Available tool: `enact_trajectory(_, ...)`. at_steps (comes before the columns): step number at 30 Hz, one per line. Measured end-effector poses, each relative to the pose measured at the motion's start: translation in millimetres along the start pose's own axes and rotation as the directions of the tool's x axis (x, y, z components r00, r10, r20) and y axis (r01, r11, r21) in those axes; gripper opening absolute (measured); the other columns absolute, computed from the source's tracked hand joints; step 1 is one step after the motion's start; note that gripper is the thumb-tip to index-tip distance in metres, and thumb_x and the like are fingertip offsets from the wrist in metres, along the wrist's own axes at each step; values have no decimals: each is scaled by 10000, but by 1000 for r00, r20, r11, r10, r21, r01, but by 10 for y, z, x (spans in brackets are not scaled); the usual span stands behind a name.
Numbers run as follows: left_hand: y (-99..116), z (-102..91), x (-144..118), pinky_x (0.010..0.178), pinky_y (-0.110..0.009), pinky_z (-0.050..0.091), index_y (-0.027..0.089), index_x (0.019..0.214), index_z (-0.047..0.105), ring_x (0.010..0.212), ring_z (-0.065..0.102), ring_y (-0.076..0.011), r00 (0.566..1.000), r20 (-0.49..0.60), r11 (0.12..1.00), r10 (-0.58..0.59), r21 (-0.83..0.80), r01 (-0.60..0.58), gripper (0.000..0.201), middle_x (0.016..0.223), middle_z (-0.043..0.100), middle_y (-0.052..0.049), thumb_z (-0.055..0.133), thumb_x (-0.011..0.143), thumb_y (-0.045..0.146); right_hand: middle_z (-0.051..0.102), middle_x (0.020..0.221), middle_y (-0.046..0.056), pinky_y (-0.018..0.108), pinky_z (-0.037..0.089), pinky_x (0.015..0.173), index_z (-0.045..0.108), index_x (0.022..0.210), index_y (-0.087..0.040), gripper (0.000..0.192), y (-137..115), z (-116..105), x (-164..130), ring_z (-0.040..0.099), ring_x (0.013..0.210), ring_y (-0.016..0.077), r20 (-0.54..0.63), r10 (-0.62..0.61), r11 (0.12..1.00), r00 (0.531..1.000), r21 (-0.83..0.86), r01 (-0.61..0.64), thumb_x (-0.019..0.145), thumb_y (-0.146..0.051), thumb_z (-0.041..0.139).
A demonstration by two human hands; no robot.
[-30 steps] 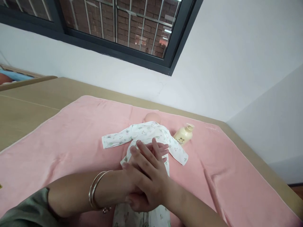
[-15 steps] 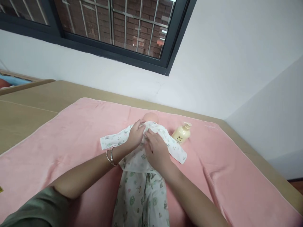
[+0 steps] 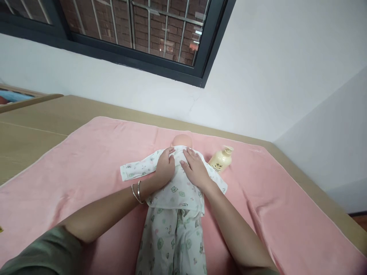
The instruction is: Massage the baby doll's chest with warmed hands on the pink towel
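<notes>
A baby doll, its head [image 3: 182,140] at the far end, lies in a white printed long-sleeved top [image 3: 174,193] and matching trousers [image 3: 162,236]. My left hand [image 3: 165,167] rests on the left side of the top's chest, fingers extended with the tips near the neckline. On the right side of the chest lies my right hand [image 3: 196,170], open and flat with its thumb spread inward. Neither hand grips anything. Both sleeves stretch outward, the right one partly behind my right hand and wrist. The doll's face and feet cannot be seen.
Close to the right sleeve lies a pale yellow pump bottle [image 3: 220,159]. Under the doll a pink blanket [image 3: 94,164] covers much of the wooden surface [image 3: 83,110]. A white wall [image 3: 137,88] and a dark-framed window [image 3: 197,78] stand behind.
My right hand has shifted right and slightly up from the chest's middle and now lies flatter. The gap between my hands has widened. My left hand has barely moved.
</notes>
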State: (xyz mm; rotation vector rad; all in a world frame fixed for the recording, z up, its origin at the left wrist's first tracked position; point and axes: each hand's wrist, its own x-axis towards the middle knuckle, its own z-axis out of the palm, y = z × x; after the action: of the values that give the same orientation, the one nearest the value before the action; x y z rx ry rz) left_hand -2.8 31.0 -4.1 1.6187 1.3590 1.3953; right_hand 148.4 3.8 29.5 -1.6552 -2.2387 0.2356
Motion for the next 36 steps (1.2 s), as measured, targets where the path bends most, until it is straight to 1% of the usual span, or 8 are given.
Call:
enact_trajectory(3,-14,-4,-10,1111,-489,433,151,1200,584,1223,588,-268,1000,3,1000,2,-1,-1,363,1267,657,-132,392,892,171,267,1604,205,518,204,1228,332,1533,-38,612,-191,61,-85,197,1521,321,-30,110,991,993,-75,-112,1043,-402,297)
enact_trajectory(7,-51,2,-15,1088,-486,452,162,1198,583,1207,595,-264,999,15,999,36,11,-36,369,1249,661,-122,394,882,158,368,1576,117,536,167,1238,428,1497,-114,513,-351,83,-161,214,1520,283,12,-89,989,996,-118,90,1028,-270,292)
enact_trajectory(10,-79,5,-17,1077,-484,460,164,1201,589,1193,600,-267,997,17,996,70,52,-70,387,1231,665,-125,403,862,148,374,1578,65,528,170,1241,445,1491,-182,493,-228,36,-98,221,1521,244,46,-161,985,986,-59,163,1040,-307,288)
enact_trajectory(14,-95,-1,-33,1106,-481,434,176,1214,593,1211,588,-267,989,55,983,140,112,-145,400,1232,662,-114,413,857,157,329,1596,125,507,217,1228,396,1518,-132,567,-29,0,3,260,1505,279,-30,-10,999,1000,-44,8,1045,-429,294)
enact_trajectory(18,-121,-8,-43,1116,-516,420,174,1306,544,1248,567,-286,991,34,983,128,132,-131,459,1298,629,-126,438,860,188,437,1512,218,543,246,1204,446,1473,-58,551,-177,59,-86,366,1447,331,-120,114,977,986,-165,-133,1035,-361,308)
enact_trajectory(24,-193,1,-8,1137,-486,411,134,1269,580,1264,560,-279,985,38,968,169,180,-173,440,1291,638,-141,413,867,196,394,1562,132,514,242,1223,495,1452,-123,489,-311,133,-153,256,1504,302,-60,-97,991,993,-101,90,1007,-271,358)
enact_trajectory(31,-157,-48,-121,1172,-508,367,185,1199,642,1294,546,-279,920,158,868,358,307,-390,363,1301,658,-114,426,911,227,267,1616,156,501,188,1234,336,1545,-117,621,75,43,41,203,1524,287,-29,109,993,994,43,-108,1041,-476,296)
enact_trajectory(36,-160,-66,-22,1149,-508,394,157,1245,619,1286,547,-299,951,153,881,269,361,-307,401,1318,645,-135,442,900,260,321,1583,206,560,211,1203,359,1529,-86,594,-124,45,-49,261,1492,360,-30,175,981,984,-80,-177,1040,-414,290)
